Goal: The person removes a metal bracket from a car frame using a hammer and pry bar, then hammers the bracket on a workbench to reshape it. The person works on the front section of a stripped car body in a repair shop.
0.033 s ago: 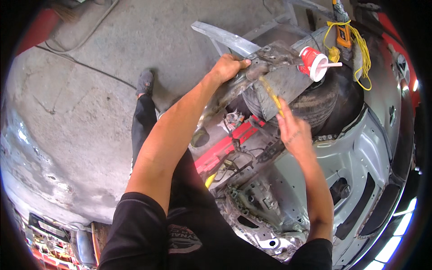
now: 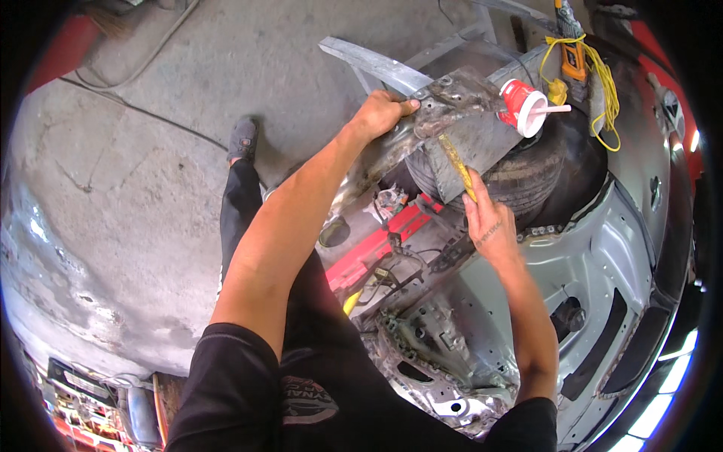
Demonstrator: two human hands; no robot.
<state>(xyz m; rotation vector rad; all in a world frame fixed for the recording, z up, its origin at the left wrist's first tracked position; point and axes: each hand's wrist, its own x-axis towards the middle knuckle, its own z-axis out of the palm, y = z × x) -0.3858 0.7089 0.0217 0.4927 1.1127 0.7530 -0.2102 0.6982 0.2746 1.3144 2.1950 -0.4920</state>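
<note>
My left hand (image 2: 381, 115) is wrapped round the edge of a long, worn metal car body part (image 2: 461, 92), thumb on top. The part rests on a grey metal stand (image 2: 384, 64) with a flat plate (image 2: 468, 151). My right hand (image 2: 493, 224) is closed on the yellow, scuffed handle of a hammer (image 2: 456, 163). The hammer's head end lies against or just over the part, and its outline blends into the grey metal. A red and white paper cup (image 2: 522, 105) with a straw stands by the part's right end.
A tire (image 2: 531, 177) sits beneath the plate. On the right is a silver car body (image 2: 587, 256) with bare openings. An orange power tool (image 2: 574, 60) and a coiled yellow cord (image 2: 611, 98) lie at the upper right. A dark cable (image 2: 151, 117) crosses the concrete floor.
The hammer and my right hand have shifted slightly, and the hammer's head end sits lower than before. The metal part has moved very little; my left hand keeps its grip.
</note>
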